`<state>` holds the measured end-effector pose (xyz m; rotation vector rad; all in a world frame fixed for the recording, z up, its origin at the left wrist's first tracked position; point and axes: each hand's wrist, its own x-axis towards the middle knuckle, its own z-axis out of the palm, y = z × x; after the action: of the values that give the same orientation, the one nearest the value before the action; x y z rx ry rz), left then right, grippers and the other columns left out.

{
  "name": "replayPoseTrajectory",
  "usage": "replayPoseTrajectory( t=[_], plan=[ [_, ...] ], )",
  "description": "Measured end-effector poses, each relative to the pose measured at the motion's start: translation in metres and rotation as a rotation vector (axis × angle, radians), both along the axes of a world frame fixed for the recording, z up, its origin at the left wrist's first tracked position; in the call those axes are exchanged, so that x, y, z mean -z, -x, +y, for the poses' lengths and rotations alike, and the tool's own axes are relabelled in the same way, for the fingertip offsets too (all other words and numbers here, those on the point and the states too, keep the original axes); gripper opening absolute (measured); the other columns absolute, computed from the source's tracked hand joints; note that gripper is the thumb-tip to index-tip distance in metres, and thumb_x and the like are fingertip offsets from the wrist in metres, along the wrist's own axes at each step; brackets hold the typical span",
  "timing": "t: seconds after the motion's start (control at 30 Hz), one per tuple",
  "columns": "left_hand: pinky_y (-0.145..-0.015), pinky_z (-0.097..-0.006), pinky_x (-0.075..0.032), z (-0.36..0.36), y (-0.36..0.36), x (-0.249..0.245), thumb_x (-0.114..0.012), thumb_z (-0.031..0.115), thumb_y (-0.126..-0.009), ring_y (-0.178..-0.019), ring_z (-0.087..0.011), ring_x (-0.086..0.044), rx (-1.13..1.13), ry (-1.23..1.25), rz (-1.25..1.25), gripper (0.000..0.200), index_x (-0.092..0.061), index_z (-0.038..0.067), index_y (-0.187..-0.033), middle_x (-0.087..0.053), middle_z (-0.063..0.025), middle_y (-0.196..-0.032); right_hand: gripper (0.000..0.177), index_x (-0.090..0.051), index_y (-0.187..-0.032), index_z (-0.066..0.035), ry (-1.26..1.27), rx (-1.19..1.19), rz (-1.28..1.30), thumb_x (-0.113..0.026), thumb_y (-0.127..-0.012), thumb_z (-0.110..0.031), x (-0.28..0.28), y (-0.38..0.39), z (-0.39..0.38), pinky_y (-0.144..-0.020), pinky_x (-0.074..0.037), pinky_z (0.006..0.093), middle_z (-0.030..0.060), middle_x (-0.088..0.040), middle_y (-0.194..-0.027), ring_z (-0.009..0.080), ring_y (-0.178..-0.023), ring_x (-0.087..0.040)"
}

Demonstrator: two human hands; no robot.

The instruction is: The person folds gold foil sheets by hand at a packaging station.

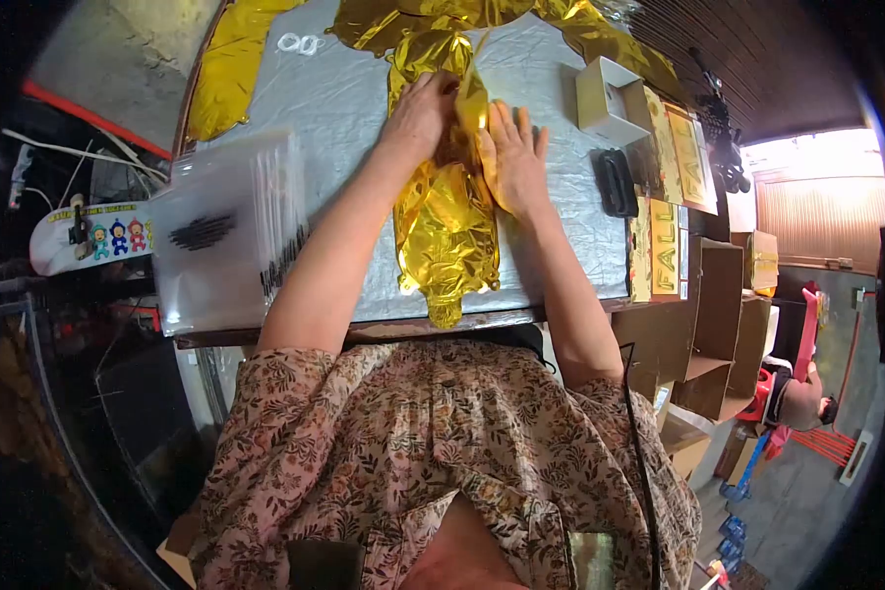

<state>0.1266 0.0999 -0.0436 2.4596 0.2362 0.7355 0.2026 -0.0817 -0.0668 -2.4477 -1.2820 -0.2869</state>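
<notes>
A shiny gold foil balloon (pixel 447 231) lies flat and lengthwise on the table in front of me, its narrow tab pointing towards my body. My left hand (pixel 423 120) is on the upper part of the balloon, its fingers curled in on the foil and partly hidden. Just to the right, my right hand (pixel 514 162) rests flat with its fingers spread, the thumb side against the balloon's right edge. A strip of gold foil (pixel 473 98) stands up between both hands.
More gold foil pieces (pixel 228 84) lie along the far and left edges. Clear plastic sleeves (pixel 231 231) are stacked left. At right are an open white box (pixel 612 98), a black object (pixel 616 183) and "FALL" packets (pixel 665 251). A person (pixel 801 398) is in the right background.
</notes>
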Motion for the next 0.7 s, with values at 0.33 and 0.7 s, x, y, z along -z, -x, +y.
replayPoseTrajectory(
  t=[0.33, 0.7],
  plan=[
    [-0.121, -0.044, -0.033, 0.011, -0.004, 0.009, -0.053, 0.032, -0.102, -0.144, -0.0385, -0.039, 0.058, 0.187, 0.125, 0.054, -0.046, 0.011, -0.151, -0.043, -0.0179, -0.157, 0.062, -0.032, -0.159, -0.005, 0.075, 0.004, 0.034, -0.037, -0.109, -0.041, -0.011, 0.014, 0.014, -0.121, -0.016, 0.0658, 0.0139, -0.032, -0.166, 0.0406, -0.153, -0.026],
    [-0.113, -0.0435, -0.042, 0.013, -0.008, 0.028, -0.059, 0.033, -0.098, -0.139, -0.0398, -0.047, 0.005, 0.094, 0.063, 0.058, -0.048, 0.006, -0.148, -0.05, -0.021, -0.151, 0.062, -0.033, -0.158, -0.002, 0.073, -0.028, -0.024, -0.038, -0.109, -0.041, -0.016, 0.023, 0.019, -0.121, -0.014, 0.0649, 0.016, -0.035, -0.164, 0.0374, -0.153, -0.029]
  ],
)
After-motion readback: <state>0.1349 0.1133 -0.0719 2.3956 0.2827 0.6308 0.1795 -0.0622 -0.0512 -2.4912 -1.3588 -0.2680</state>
